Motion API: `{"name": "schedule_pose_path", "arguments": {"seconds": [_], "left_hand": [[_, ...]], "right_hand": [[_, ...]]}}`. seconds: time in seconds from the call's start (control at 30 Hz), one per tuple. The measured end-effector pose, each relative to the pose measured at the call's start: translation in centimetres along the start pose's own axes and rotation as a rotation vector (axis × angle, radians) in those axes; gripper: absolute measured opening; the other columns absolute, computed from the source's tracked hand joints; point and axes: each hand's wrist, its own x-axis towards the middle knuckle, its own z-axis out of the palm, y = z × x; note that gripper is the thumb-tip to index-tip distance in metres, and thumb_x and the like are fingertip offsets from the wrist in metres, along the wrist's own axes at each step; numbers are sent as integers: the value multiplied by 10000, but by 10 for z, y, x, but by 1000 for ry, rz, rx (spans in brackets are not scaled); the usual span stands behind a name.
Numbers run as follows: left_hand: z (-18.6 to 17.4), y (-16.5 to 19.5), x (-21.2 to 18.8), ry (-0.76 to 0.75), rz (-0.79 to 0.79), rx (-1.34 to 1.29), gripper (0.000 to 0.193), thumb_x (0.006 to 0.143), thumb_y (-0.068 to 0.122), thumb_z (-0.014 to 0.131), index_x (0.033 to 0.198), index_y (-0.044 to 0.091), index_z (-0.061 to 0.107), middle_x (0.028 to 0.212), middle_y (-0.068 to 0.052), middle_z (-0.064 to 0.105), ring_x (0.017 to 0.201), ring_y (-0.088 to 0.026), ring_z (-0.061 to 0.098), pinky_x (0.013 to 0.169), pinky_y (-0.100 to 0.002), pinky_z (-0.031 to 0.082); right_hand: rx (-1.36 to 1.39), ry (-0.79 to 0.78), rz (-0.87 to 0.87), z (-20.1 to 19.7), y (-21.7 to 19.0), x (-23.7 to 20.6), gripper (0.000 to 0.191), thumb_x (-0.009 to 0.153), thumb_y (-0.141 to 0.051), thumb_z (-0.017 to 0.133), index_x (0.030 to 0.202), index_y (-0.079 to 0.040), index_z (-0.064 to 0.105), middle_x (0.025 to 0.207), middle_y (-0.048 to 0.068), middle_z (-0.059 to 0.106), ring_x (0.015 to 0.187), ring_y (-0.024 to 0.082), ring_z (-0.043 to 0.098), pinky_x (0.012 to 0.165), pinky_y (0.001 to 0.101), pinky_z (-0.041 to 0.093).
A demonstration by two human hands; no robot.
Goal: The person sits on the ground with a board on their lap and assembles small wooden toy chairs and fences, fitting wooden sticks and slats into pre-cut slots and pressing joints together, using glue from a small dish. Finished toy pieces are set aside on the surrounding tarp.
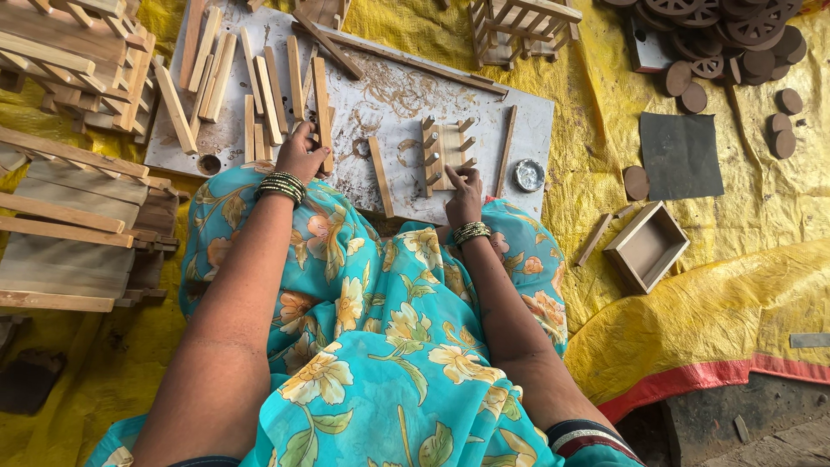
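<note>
The left hand (300,154) curls its fingers closed around a thin wooden slat (322,112), one of a loose pile of slats (259,99) on a white, glue-stained work board (393,91). The right hand (464,192) presses its fingers together on the lower edge of a small ladder-like wooden frame (445,149) lying flat mid-board. A small round metal tin (528,175) sits just right of it. Beyond, on yellow sheeting (735,285), lie a wooden box (647,246) and dark wooden wheels (726,35).

One camera sat on the person's head and looked almost straight down, close over the lap, arms and board (372,95).
</note>
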Motion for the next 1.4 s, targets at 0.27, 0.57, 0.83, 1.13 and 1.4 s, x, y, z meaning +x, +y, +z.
{"name": "schedule_pose_path", "arguments": {"seconds": [0.27, 0.57, 0.83, 1.13, 1.4], "left_hand": [[0, -1, 1, -5, -13, 1, 447, 952, 59, 656, 1356, 8, 470, 903, -119, 749, 647, -176, 722, 498, -303, 613], [0, -4, 3, 4, -10, 16, 454, 953, 56, 656, 1357, -10, 461, 906, -130, 743, 637, -186, 721, 492, -310, 602], [-1, -4, 2, -6, -15, -17, 481, 959, 50, 648, 1392, -10, 449, 924, -132, 745, 647, -179, 724, 502, -298, 608], [0, -8, 3, 10, 18, -42, 450, 952, 42, 653, 1359, -13, 469, 921, -118, 732, 666, -174, 718, 502, -304, 622], [-3, -9, 4, -7, 11, -98, 375, 956, 57, 659, 1297, 2, 512, 932, -84, 672, 658, -197, 728, 486, -300, 617]], "right_hand": [[-142, -68, 15, 1, -7, 7, 792, 634, 198, 485, 1215, -265, 759, 1266, 81, 544, 1101, 357, 489, 971, 416, 481], [-213, -61, -24, -6, -12, -3, 784, 650, 202, 484, 1296, -196, 680, 1325, 112, 507, 1149, 373, 473, 933, 429, 497], [-323, -130, -134, -20, -36, -23, 693, 638, 98, 613, 1274, -166, 690, 1314, 91, 506, 1197, 355, 450, 930, 476, 466], [-244, 59, -159, -15, -19, -18, 624, 659, 141, 553, 1159, -165, 766, 1216, 98, 558, 1119, 354, 485, 972, 458, 470], [310, 375, 61, -8, 24, 8, 739, 760, 194, 403, 1405, -151, 503, 1260, 110, 611, 1134, 271, 633, 977, 356, 554]]}}
